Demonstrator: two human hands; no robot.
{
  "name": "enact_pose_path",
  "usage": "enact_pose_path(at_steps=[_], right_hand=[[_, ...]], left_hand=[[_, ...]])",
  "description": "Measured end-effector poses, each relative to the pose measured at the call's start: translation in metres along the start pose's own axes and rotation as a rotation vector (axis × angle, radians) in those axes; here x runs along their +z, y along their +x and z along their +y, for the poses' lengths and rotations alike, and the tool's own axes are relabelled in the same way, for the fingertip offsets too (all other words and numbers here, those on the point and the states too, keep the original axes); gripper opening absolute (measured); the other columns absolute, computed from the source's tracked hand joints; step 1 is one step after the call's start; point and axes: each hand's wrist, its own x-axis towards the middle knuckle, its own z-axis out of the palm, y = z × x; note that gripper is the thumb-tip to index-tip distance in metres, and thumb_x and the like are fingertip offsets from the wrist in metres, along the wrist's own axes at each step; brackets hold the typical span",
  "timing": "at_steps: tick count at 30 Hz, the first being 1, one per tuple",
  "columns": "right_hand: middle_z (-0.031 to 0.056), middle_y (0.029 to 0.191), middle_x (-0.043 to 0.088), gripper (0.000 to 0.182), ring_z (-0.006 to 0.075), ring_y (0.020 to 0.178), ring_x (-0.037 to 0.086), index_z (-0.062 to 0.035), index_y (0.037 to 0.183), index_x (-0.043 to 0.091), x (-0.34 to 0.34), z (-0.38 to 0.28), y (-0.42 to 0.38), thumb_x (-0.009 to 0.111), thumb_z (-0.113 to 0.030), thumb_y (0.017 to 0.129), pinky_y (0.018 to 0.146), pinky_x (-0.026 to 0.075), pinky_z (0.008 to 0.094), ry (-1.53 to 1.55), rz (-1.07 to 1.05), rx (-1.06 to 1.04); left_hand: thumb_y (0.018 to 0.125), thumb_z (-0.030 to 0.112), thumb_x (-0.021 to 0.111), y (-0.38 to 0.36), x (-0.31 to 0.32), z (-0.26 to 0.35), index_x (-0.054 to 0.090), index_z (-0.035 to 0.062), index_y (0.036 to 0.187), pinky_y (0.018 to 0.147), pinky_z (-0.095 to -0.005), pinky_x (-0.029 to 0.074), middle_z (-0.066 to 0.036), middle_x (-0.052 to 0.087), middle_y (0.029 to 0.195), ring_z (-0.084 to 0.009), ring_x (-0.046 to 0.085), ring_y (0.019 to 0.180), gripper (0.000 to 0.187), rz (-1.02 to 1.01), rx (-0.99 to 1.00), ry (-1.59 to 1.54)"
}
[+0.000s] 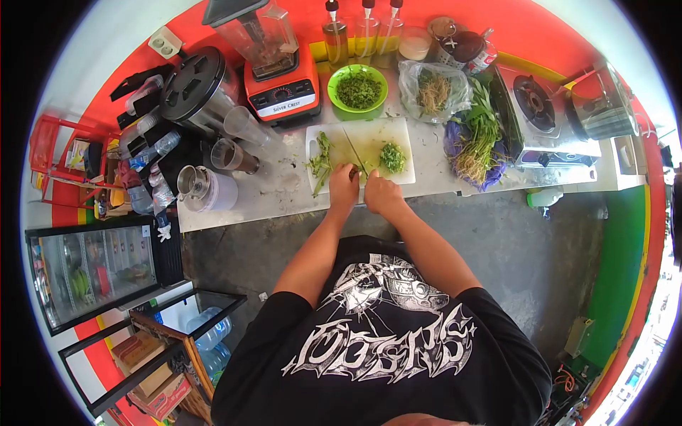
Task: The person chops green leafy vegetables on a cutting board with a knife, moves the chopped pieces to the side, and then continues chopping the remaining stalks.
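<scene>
My right hand (384, 192) is closed round the handle of a knife (353, 149), whose blade points away from me across the white cutting board (398, 130). Beside the blade, my left hand (344, 187) has its fingers bent together over green stems at the board's near edge; the fingers cover most of them. Uncut green stems (320, 162) lie along the left of the board. To the right of the knife sits a small heap of chopped greens (392, 157). A green bowl (359, 107) of chopped leaves stands just behind the board.
A red blender (283, 92) and pump bottles (366, 35) stand at the back. Right of the board are a plastic bag of rooted greens (435, 92), a leafy bunch (477, 145) and a gas stove (543, 113). Cups and a metal jug (206, 188) occupy the left.
</scene>
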Motion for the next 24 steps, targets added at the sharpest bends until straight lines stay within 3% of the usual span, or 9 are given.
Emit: enact_pose_path(at_steps=[5,10,16,19,21,24], right_hand=[[0.0295,0.106,0.071,0.027,0.0435,0.104,0.07,0.0038,0.115,0.048,0.025,0.004,-0.005,0.051,-0.013,0.095,0.091,0.055,0.0498,0.018,-0.014,0.069],[0.0296,0.107,0.071,0.028,0.0433,0.105,0.07,0.0033,0.116,0.047,0.002,0.005,0.002,0.052,-0.015,0.095,0.092,0.055,0.05,0.01,-0.013,0.031],[0.0273,0.108,0.072,0.029,0.0408,0.105,0.071,0.0027,0.117,0.047,0.01,0.003,-0.01,0.053,-0.015,0.095,0.092,0.055,0.0479,-0.037,-0.053,0.058],[0.0259,0.109,0.072,0.031,0.0391,0.105,0.072,0.0033,0.119,0.048,0.017,0.006,0.001,0.055,-0.014,0.094,0.092,0.056,0.0462,-0.034,-0.044,0.045],[0.0261,0.11,0.072,0.033,0.0391,0.106,0.072,0.0036,0.12,0.047,0.009,0.007,0.005,0.056,-0.014,0.094,0.092,0.056,0.0461,-0.028,-0.048,0.03],[0.0262,0.112,0.072,0.036,0.0386,0.107,0.071,0.0041,0.122,0.046,-0.014,0.003,-0.002,0.059,-0.013,0.092,0.093,0.056,0.0455,-0.071,-0.137,0.025]], left_hand=[[0.085,0.004,0.068,-0.001,0.003,-0.007,0.066,-0.0014,0.096,0.076,-0.0478,0.049,-0.02,0.062,0.093,-0.0415,0.062,0.087,0.012,0.034,0.009,-0.011],[0.085,0.005,0.068,-0.001,0.0,-0.003,0.066,-0.001,0.097,0.076,-0.0481,0.049,-0.02,0.063,0.094,-0.0416,0.062,0.088,0.014,0.027,0.013,-0.01],[0.083,0.006,0.069,0.005,-0.003,0.002,0.066,0.0,0.096,0.075,-0.0468,0.049,-0.018,0.063,0.09,-0.0393,0.062,0.084,0.014,0.014,-0.084,-0.039],[0.084,0.005,0.068,0.005,-0.005,-0.002,0.066,0.0002,0.094,0.073,-0.0464,0.049,-0.018,0.062,0.088,-0.0387,0.062,0.082,0.012,0.009,-0.028,0.044],[0.084,0.006,0.07,0.004,-0.007,-0.005,0.068,-0.0016,0.095,0.068,-0.04,0.051,-0.017,0.063,0.086,-0.0311,0.064,0.074,0.013,0.011,0.101,0.052],[0.085,0.006,0.069,0.003,-0.01,-0.004,0.068,-0.0022,0.093,0.069,-0.0394,0.051,-0.017,0.063,0.086,-0.0316,0.065,0.075,0.012,-0.022,0.077,0.045]])
